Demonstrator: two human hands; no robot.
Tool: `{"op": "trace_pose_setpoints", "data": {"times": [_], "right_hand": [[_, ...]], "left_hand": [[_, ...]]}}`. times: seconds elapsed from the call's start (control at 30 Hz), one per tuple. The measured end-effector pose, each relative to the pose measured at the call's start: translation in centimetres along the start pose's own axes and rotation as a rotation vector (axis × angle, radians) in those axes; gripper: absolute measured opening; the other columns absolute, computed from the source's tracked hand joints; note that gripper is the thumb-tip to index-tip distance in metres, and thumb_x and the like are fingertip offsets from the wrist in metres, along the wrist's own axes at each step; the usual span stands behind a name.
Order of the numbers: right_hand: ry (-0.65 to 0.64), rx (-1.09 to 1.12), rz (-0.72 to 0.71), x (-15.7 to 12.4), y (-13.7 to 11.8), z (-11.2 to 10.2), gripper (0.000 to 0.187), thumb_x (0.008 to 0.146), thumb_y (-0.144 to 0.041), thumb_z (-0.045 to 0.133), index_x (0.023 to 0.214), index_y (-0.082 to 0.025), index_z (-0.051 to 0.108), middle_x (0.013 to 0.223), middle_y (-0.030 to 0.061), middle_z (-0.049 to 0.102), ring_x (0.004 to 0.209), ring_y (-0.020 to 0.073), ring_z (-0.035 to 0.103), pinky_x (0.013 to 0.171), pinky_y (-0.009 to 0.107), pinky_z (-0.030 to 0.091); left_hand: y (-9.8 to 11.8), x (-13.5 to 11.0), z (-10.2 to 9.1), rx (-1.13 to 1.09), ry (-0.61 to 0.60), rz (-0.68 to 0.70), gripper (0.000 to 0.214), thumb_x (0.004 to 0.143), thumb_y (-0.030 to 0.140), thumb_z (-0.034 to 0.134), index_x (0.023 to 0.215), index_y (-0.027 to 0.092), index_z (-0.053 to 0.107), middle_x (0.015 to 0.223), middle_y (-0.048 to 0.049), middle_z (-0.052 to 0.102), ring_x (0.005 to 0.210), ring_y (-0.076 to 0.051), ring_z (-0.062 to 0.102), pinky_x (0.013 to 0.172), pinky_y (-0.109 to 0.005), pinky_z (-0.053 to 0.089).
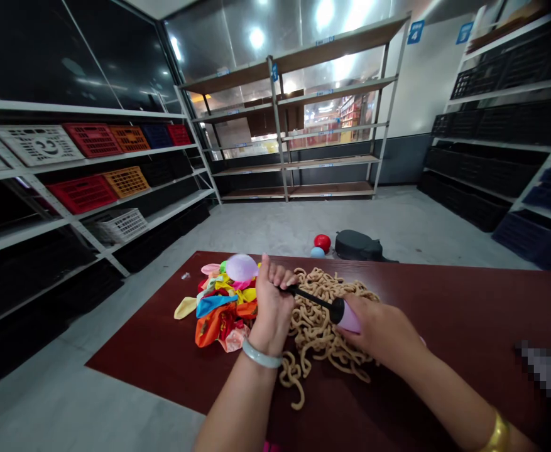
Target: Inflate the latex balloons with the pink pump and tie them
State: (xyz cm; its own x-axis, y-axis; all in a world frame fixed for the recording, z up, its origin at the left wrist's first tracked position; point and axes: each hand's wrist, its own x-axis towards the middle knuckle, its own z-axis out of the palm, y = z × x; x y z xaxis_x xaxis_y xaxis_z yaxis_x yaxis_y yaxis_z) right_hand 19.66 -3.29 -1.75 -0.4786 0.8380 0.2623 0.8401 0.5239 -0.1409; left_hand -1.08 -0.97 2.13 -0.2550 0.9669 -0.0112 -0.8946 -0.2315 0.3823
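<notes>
My right hand (381, 329) is wrapped around the lilac body of a balloon pump (335, 309), whose black rod runs to the left. My left hand (275, 298), thumb pointing up, closes on the pump's other, black end. Just beyond the left hand sits a small, partly inflated lilac balloon (242, 268); its neck is hidden by my fingers. Flat balloons (215, 325) in orange, yellow, blue, pink and other colours lie in a heap left of my left hand. Between and behind my hands spreads a tangled pile of tan, rope-like strands (322, 339).
The dark red table (152, 351) carries all this. On the floor past its far edge are a red balloon (322, 243), a light blue balloon (317, 252) and a dark grey bag-like object (359, 245). Shelves with plastic crates (87, 193) line the left; black crates fill the right.
</notes>
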Motion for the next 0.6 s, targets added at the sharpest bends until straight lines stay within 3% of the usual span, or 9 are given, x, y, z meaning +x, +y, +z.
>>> {"op": "trace_pose_setpoints", "data": {"times": [0.13, 0.23, 0.4, 0.6], "right_hand": [[-0.089, 0.078, -0.038, 0.0, 1.4, -0.3, 0.038, 0.081, -0.044, 0.056, 0.115, -0.028, 0.052, 0.096, 0.004, 0.071, 0.087, 0.0267, 0.067, 0.068, 0.034, 0.045], [-0.131, 0.078, -0.056, -0.1, 1.8, -0.4, 0.037, 0.078, -0.041, 0.058, 0.112, -0.027, 0.054, 0.093, 0.0036, 0.071, 0.084, 0.0268, 0.067, 0.065, 0.034, 0.044], [-0.143, 0.035, -0.049, -0.3, 1.2, 0.2, 0.045, 0.078, -0.042, 0.057, 0.118, -0.023, 0.05, 0.093, 0.0065, 0.071, 0.082, 0.029, 0.067, 0.063, 0.035, 0.042], [-0.1, 0.024, -0.011, 0.0, -0.1, 0.5, 0.04, 0.08, -0.044, 0.054, 0.114, -0.022, 0.05, 0.094, 0.0076, 0.07, 0.082, 0.0289, 0.068, 0.061, 0.034, 0.041]], "left_hand": [[3.1, 1.4, -0.7, -0.012, 0.019, 0.101, 0.052, 0.084, 0.034, 0.062, 0.054, 0.019, 0.023, 0.04, 0.0085, 0.024, 0.032, -0.004, 0.024, 0.038, -0.021, 0.022], [3.3, 1.4, -0.7, 0.018, 0.009, 0.107, 0.05, 0.085, 0.032, 0.062, 0.055, 0.019, 0.023, 0.04, 0.009, 0.023, 0.031, -0.004, 0.023, 0.038, -0.021, 0.022], [0.8, 0.6, -0.4, 0.039, 0.005, 0.038, 0.049, 0.087, 0.032, 0.058, 0.055, 0.019, 0.023, 0.039, 0.0087, 0.022, 0.031, -0.005, 0.022, 0.038, -0.022, 0.02], [-4.0, -1.7, 0.0, 0.135, -0.008, -0.017, 0.049, 0.084, 0.039, 0.061, 0.055, 0.02, 0.027, 0.042, 0.0079, 0.026, 0.035, -0.006, 0.026, 0.042, -0.023, 0.025]]}}
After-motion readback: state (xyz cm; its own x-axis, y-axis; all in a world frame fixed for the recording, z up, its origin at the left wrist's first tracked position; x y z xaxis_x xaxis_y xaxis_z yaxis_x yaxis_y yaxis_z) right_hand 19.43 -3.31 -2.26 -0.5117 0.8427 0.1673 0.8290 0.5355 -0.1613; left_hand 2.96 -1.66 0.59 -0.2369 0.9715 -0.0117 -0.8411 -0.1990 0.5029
